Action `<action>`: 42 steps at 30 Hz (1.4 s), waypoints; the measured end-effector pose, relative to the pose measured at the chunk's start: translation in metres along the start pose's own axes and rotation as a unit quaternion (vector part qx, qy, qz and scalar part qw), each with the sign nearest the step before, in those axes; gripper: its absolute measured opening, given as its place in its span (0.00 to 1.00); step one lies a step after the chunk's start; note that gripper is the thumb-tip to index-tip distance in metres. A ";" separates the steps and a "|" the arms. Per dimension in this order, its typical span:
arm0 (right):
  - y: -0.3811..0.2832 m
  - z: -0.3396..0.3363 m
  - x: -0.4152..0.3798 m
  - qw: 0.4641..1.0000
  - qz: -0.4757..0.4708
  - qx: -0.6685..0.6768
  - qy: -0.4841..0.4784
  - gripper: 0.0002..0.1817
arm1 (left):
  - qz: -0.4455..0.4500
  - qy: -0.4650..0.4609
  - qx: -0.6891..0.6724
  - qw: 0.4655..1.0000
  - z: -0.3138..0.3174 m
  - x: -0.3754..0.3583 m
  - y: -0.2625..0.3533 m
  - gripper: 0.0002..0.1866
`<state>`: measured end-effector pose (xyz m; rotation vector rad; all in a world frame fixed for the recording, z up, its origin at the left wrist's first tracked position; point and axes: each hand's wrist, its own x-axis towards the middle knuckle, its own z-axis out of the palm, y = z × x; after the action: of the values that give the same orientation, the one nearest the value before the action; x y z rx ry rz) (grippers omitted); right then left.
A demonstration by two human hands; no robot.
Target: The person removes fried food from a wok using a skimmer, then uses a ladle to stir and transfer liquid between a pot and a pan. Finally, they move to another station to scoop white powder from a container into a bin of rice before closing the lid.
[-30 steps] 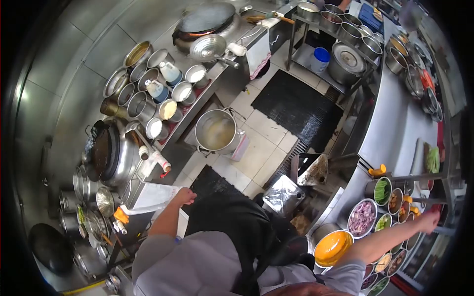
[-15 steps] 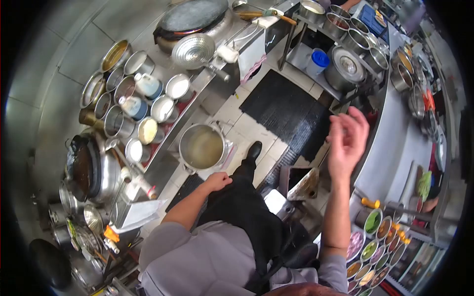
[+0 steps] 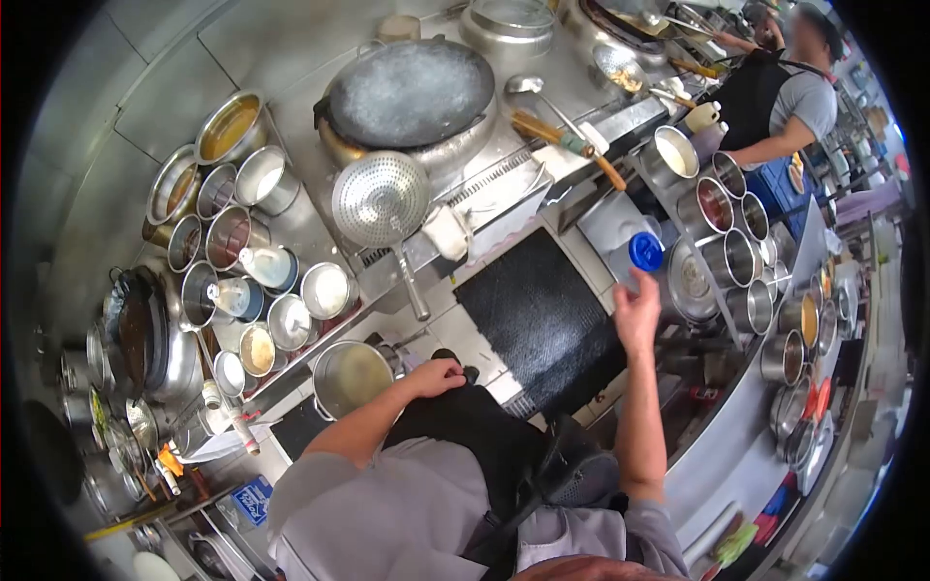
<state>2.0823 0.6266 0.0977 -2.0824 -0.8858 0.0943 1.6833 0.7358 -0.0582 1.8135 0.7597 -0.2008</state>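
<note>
My left hand (image 3: 438, 378) is held in front of my black apron with its fingers curled in, and nothing shows in it. Nearest to it is a large metal pot (image 3: 352, 380) of cloudy liquid, low down to its left. My right hand (image 3: 637, 312) reaches forward with loosely bent fingers apart, holding nothing. In this view its fingertips overlap the area just below the blue lid (image 3: 645, 252) of a clear plastic container. Beside that container stands a big lidded metal pot (image 3: 695, 283) on the lower shelf.
On the left counter stand several metal cups, two bottles (image 3: 235, 298) and a bowl of oil (image 3: 231, 128). A perforated strainer (image 3: 382, 198) overhangs the counter edge beside a covered wok (image 3: 412, 92). A black mat (image 3: 542, 308) covers the floor. Another person (image 3: 775, 102) works at the far right.
My body has stepped forward and the view has shifted toward the wok range. My right hand has lowered and come nearer the blue-lidded container. The other person has come into view.
</note>
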 end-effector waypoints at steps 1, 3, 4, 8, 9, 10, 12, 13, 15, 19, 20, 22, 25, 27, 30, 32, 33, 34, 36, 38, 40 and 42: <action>0.017 0.014 0.009 0.999 0.019 0.023 -0.030 0.23 | 0.017 -0.015 -0.011 1.000 -0.012 0.017 0.019 0.19; 0.038 0.038 0.036 0.996 -0.021 -0.054 -0.072 0.29 | 0.042 -0.011 0.001 0.999 -0.045 0.043 0.078 0.18; 0.053 0.053 0.057 0.992 -0.062 -0.091 -0.064 0.31 | 0.044 0.027 -0.072 0.996 -0.059 0.060 0.107 0.16; 0.076 0.088 0.165 0.992 -0.055 -0.082 -0.077 0.35 | 0.030 0.219 -0.256 0.941 -0.123 0.155 0.182 0.15; 0.082 0.095 0.194 0.988 -0.069 -0.109 -0.086 0.38 | 0.030 0.279 -0.311 0.908 -0.138 0.171 0.202 0.16; 0.088 0.103 0.222 0.982 -0.087 -0.135 -0.095 0.40 | 0.042 0.326 -0.351 0.877 -0.149 0.187 0.219 0.16; 0.110 0.122 0.269 0.968 -0.098 -0.201 -0.115 0.43 | 0.003 0.370 -0.394 0.841 -0.166 0.213 0.242 0.18; 0.128 0.138 0.294 0.960 -0.109 -0.227 -0.123 0.45 | 0.006 0.389 -0.397 0.831 -0.173 0.230 0.252 0.18; 0.149 0.146 0.323 0.947 -0.131 -0.248 -0.158 0.48 | -0.008 0.411 -0.448 0.794 -0.176 0.252 0.251 0.19; 0.143 0.156 0.366 0.925 -0.121 -0.181 -0.311 0.45 | 0.011 0.473 -0.525 0.707 -0.207 0.294 0.246 0.19; 0.145 0.159 0.374 0.918 -0.127 -0.174 -0.332 0.46 | -0.008 0.485 -0.552 0.678 -0.218 0.301 0.247 0.19; 0.145 0.166 0.388 0.906 -0.142 -0.172 -0.361 0.47 | -0.027 0.502 -0.584 0.638 -0.237 0.318 0.243 0.19; 0.144 0.167 0.398 0.930 -0.102 -0.159 -0.316 0.37 | -0.076 0.538 -0.605 0.582 -0.255 0.342 0.229 0.21; 0.137 0.161 0.416 0.928 -0.084 -0.148 -0.331 0.32 | -0.084 0.551 -0.599 0.575 -0.256 0.353 0.220 0.20; 0.151 0.163 0.443 0.938 -0.108 -0.101 -0.313 0.23 | -0.084 0.570 -0.591 0.565 -0.253 0.361 0.221 0.18; 0.139 0.154 0.450 0.943 -0.116 -0.028 -0.312 0.24 | -0.035 0.588 -0.586 0.557 -0.252 0.363 0.218 0.17; 0.131 0.150 0.449 0.946 -0.092 -0.021 -0.310 0.23 | -0.034 0.600 -0.576 0.553 -0.252 0.365 0.217 0.17; 0.120 0.146 0.446 0.945 -0.093 -0.026 -0.313 0.23 | -0.036 0.600 -0.581 0.550 -0.251 0.363 0.218 0.17; 0.092 0.138 0.437 0.940 -0.072 0.043 -0.329 0.19 | -0.028 0.601 -0.572 0.557 -0.250 0.360 0.223 0.17; 0.051 0.136 0.429 0.924 -0.032 0.108 -0.365 0.16 | -0.012 0.600 -0.582 0.548 -0.249 0.364 0.220 0.17; 0.027 0.150 0.427 0.883 -0.027 0.199 -0.424 0.16 | -0.042 0.616 -0.560 0.552 -0.250 0.368 0.216 0.17; -0.011 0.157 0.420 0.882 -0.051 0.190 -0.428 0.15 | -0.038 0.615 -0.559 0.555 -0.250 0.371 0.209 0.17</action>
<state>2.3324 0.9987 0.1058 -1.5801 -1.3499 1.1099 2.0393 1.0681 0.0226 0.3770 1.4138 1.3882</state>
